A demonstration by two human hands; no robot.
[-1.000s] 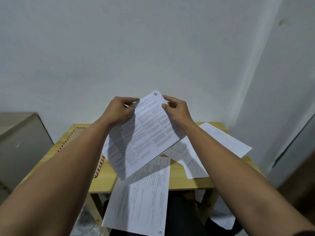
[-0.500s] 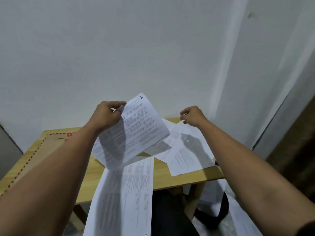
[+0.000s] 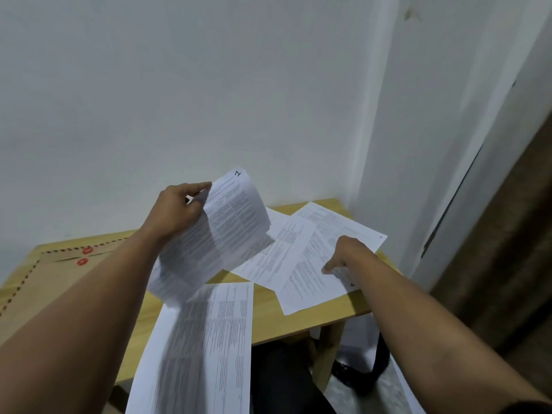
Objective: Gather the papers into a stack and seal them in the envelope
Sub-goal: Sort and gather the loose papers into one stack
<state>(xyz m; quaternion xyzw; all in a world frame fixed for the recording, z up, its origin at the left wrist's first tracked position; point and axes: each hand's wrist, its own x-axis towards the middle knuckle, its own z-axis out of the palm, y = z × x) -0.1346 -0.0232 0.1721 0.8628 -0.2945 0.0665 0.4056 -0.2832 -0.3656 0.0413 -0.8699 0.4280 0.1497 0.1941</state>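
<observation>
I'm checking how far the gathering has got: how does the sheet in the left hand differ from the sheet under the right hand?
The sheet in the left hand is lifted off the table and curved; the sheet under the right hand lies flat on it. The left hand grips its sheet by the top edge; the right hand reaches down onto the other. Both are white printed pages.

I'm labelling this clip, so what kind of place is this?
Probably a plain room at home or a small office corner: a small wooden table pushed against bare white walls, with printed sheets and a brown envelope on it.
</observation>
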